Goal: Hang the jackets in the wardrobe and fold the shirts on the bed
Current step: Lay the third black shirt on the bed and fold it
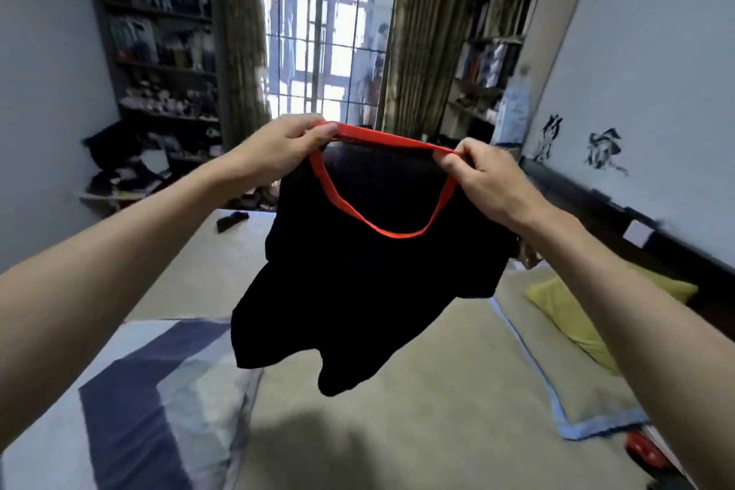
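while the black shirt (370,282) is hanging in the air above the bed (397,430), both hands are holding it up by its red collar (382,187). the left hand (278,149) is pinching the collar's left end between thumb and curled fingers, and the right hand (481,181) is pinching the right end the same way, so the back of the collar is stretching in a straight band between them while the front is sagging in a loop below. the shirt's body is drooping beneath and between the two hands, its lower edge crumpling and dangling clear of the bed, not touching it. the bed is lying under a beige cover, with a blue and grey patterned quilt (131,402) sitting at the near left and a yellow pillow (576,314) resting at the right, near a dark headboard (620,219) running along the right wall. a small dark object (232,220) is lying at the bed's far left edge; what it is cannot be told. beyond the bed, a barred window (322,48) is glowing between brown curtains (238,36), a dark shelf (159,32) of figures is standing at the left, and bookshelves (493,52) are standing at the right.
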Demonstrator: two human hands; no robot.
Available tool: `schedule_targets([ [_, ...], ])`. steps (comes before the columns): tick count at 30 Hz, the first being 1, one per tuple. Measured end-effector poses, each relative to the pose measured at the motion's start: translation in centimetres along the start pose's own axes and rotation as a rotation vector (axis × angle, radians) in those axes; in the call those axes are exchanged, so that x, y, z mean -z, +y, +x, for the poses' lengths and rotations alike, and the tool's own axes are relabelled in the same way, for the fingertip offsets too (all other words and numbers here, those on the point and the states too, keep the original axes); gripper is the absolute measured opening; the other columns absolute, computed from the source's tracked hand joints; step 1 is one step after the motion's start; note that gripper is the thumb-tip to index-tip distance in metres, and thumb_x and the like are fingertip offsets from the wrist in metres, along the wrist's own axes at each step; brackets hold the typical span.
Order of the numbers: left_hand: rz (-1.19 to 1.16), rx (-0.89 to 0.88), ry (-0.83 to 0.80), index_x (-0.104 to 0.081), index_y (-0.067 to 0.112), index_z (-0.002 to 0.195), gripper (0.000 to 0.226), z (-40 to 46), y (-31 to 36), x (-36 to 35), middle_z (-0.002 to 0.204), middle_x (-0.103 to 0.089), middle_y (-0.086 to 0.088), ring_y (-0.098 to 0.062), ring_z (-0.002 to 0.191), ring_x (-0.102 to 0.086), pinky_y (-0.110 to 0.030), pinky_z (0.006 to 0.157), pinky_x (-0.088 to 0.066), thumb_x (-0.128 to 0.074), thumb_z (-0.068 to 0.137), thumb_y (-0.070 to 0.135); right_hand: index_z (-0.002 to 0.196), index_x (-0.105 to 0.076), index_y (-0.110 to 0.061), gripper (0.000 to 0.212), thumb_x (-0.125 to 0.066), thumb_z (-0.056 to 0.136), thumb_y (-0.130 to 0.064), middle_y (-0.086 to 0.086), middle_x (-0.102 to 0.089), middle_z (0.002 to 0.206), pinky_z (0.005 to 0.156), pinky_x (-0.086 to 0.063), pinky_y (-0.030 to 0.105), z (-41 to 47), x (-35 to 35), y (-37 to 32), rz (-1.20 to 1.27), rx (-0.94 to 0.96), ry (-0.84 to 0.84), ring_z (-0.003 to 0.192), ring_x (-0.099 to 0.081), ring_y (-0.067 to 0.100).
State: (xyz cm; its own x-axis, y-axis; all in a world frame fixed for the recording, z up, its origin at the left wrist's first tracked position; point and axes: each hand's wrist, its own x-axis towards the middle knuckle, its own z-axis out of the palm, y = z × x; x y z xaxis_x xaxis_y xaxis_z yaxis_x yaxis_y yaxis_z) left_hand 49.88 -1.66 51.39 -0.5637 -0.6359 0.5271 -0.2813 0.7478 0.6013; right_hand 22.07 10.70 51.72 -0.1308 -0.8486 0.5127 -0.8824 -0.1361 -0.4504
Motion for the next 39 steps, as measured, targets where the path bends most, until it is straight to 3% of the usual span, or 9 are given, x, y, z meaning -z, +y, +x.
schedule_targets([
  [6,-0.009,0.006,-0.071,-0.06,0.008,0.088,0.042,3.1,4.5,0.4,0.076,-0.044,0.001,-0.011,0.071,-0.042,-0.031,0.069,-0.034,-0.043,0.105,0.043,0.07,-0.048,-0.016,0.04,-0.053,0.1,-0.042,-0.001,-0.053,0.069,0.06,-0.035,0.032,1.1,5.2,-0.6,-0.024,-0.04,0.056,0.067,-0.05,0.016],
  [10,0.062,-0.022,-0.158,-0.064,0.028,0.072,0.044,3.7,6.6,0.4,0.071,-0.04,0.0,-0.012,0.065,-0.04,-0.03,0.064,-0.032,-0.046,0.098,0.06,0.067,-0.048,-0.015,0.041,-0.048,0.102,-0.035,0.002,-0.05,0.07,0.06,-0.034,0.034,1.2,7.4,1.3,0.037,-0.049,0.093,0.07,-0.049,0.02],
  [13,0.149,-0.019,-0.195,-0.066,0.01,0.089,0.063,4.3,7.7,-0.4,0.072,-0.041,-0.001,-0.017,0.068,-0.041,-0.036,0.069,-0.033,-0.048,0.092,0.07,0.069,-0.051,-0.013,0.042,-0.048,0.103,-0.037,0.005,-0.049,0.07,0.058,-0.033,0.034,1.5,8.6,3.7,0.044,-0.063,0.093,0.066,-0.047,0.02],
  [21,0.244,0.007,-0.132,-0.056,0.012,0.072,0.054,6.5,10.8,-5.2,0.07,-0.046,0.0,-0.013,0.064,-0.043,-0.033,0.066,-0.034,-0.053,0.093,0.061,0.052,-0.05,-0.017,0.058,-0.049,0.101,-0.05,0.001,-0.046,0.055,0.06,-0.034,0.036,2.7,11.5,11.1,-0.004,-0.031,-0.034,0.053,-0.047,0.017],
  [26,0.127,0.178,-0.184,-0.059,-0.008,0.088,0.074,7.3,12.5,-8.5,0.075,-0.047,-0.006,-0.017,0.067,-0.042,-0.032,0.065,-0.033,-0.057,0.09,0.066,0.068,-0.064,-0.005,0.053,-0.052,0.103,-0.043,0.007,-0.041,0.061,0.055,-0.026,0.032,3.4,12.7,15.3,0.181,-0.025,-0.08,0.041,-0.033,0.004],
  [28,0.057,0.266,-0.256,-0.064,-0.002,0.082,0.061,7.2,12.6,-9.1,0.073,-0.054,-0.005,-0.016,0.066,-0.049,-0.027,0.065,-0.039,-0.068,0.088,0.058,0.063,-0.061,-0.01,0.054,-0.054,0.102,-0.047,0.007,-0.041,0.062,0.055,-0.026,0.033,3.3,12.9,16.6,0.215,-0.043,-0.065,0.042,-0.034,0.004],
  [31,-0.081,0.358,-0.33,-0.062,0.012,0.075,0.024,6.6,12.0,-8.8,0.069,-0.06,-0.003,-0.012,0.058,-0.055,-0.019,0.049,-0.044,-0.078,0.086,0.026,0.058,-0.053,-0.012,0.062,-0.056,0.095,-0.062,0.004,-0.036,0.055,0.053,-0.025,0.032,2.4,13.5,18.1,0.178,-0.082,-0.028,0.038,-0.034,0.007],
  [35,-0.167,0.362,-0.303,-0.045,0.019,0.069,0.034,5.7,12.0,-8.9,0.064,-0.047,0.0,-0.008,0.051,-0.043,-0.017,0.042,-0.036,-0.072,0.09,0.017,0.063,-0.057,-0.008,0.066,-0.059,0.089,-0.069,0.003,-0.038,0.055,0.051,-0.027,0.028,0.1,14.2,18.8,0.22,-0.115,-0.082,0.041,-0.037,0.006],
  [39,-0.144,0.295,-0.31,-0.043,0.021,0.073,0.033,4.3,13.0,-10.2,0.07,-0.045,-0.002,-0.012,0.062,-0.041,-0.024,0.052,-0.033,-0.066,0.096,0.015,0.068,-0.06,-0.006,0.062,-0.066,0.087,-0.064,0.004,-0.043,0.062,0.052,-0.028,0.026,-2.7,14.7,17.5,0.237,-0.066,-0.144,0.053,-0.04,0.012],
])
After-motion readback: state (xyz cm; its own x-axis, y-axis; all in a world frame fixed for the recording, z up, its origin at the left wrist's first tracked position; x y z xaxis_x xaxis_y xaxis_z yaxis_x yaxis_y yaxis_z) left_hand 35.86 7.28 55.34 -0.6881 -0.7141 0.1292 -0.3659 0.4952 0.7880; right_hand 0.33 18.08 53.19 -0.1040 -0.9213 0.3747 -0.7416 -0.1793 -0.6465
